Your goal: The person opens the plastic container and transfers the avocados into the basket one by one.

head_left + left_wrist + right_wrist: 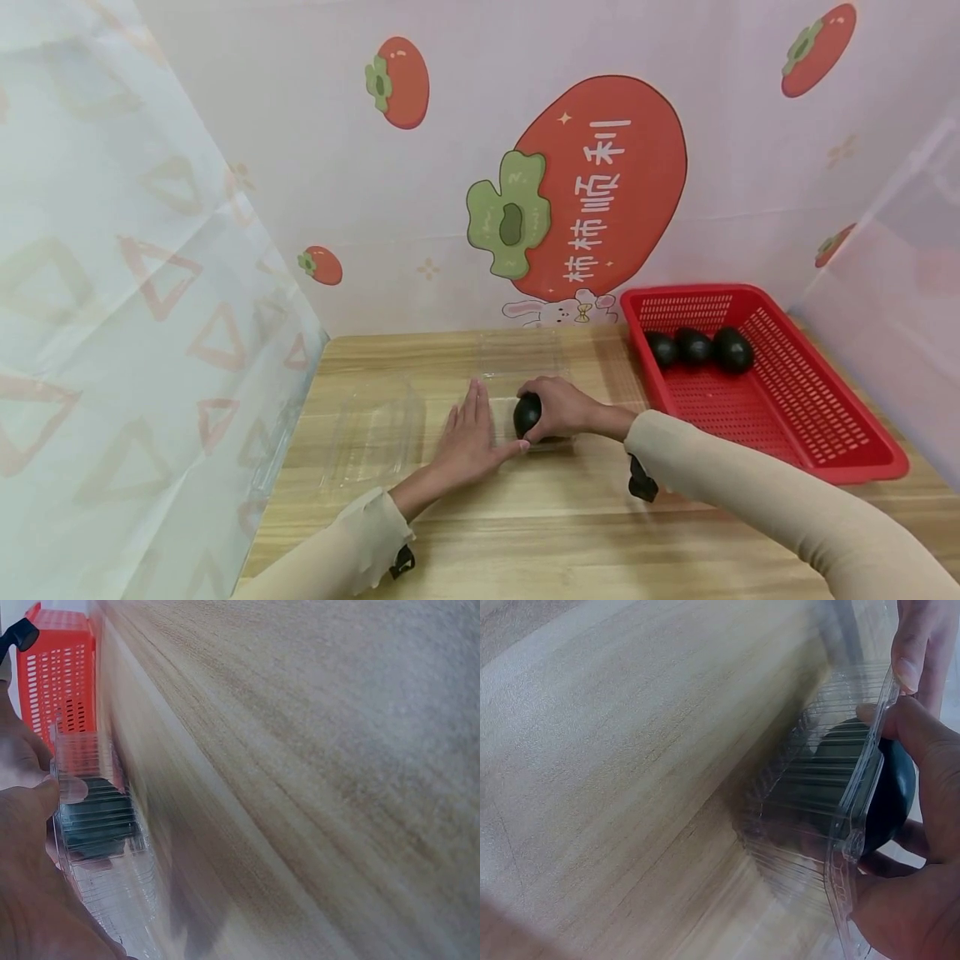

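A dark, smooth, egg-shaped avocado [527, 414] sits in the right hand [561, 407], whose thumb and fingers curl round it. In the right wrist view, the avocado [891, 796] is partly inside a clear plastic box [847, 787], its lower part showing through the ribbed wall. The left hand [469, 442] lies along the box's left side with fingers straight. Its thumb reaches along the near rim, close to the right thumb. In the left wrist view, the left thumb touches the rim of the clear box [97, 742].
A red perforated basket [780, 425] stands at the right, with three more avocados [694, 346] at its far end. Another clear plastic box [378, 437] stands on the wooden table [480, 542] at the left. Behind the hands a clear lid-like panel [522, 353] lies near the printed back wall.
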{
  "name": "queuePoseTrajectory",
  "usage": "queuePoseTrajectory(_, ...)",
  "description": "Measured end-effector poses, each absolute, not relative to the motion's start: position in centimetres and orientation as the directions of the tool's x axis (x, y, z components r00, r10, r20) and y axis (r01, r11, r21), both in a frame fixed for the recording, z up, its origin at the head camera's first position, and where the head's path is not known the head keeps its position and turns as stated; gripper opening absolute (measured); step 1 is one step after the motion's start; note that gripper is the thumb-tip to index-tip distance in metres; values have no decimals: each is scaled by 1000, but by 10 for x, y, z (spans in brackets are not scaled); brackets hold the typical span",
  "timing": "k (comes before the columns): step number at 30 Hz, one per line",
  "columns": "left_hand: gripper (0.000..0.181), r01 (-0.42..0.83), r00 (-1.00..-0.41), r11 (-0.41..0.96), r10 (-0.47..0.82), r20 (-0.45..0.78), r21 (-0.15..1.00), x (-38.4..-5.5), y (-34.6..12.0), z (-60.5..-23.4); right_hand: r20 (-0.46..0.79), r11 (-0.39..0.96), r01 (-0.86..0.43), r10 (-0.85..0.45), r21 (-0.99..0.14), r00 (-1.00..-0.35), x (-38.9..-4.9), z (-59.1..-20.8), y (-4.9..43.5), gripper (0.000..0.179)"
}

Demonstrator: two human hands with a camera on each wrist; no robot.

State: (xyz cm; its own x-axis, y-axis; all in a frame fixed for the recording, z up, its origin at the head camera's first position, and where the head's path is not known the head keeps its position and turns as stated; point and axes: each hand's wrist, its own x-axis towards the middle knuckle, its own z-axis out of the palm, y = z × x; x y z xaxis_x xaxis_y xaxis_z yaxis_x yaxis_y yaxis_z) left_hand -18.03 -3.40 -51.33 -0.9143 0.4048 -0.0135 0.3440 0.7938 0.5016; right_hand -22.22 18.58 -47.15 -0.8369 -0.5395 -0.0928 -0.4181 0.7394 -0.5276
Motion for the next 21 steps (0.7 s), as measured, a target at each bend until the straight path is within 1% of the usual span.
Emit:
queuePoseTrajectory(10,122,337,-916,798,400,-20,499,-180,-33,-513,-71,732,-434,-546,-526,-835,-222,-472,189,71)
queuePoseTrajectory(16,121,337,-913,800,406,-34,496,-178,-33,-503,-70,723,-423,-543,-546,-837,-221,-472,192,70)
queuePoseTrajectory(21,121,333,-914,798,404,-37,502,-177,-33,-500,-56,709,-438,-557,-552,-829,-220,-471,193,70)
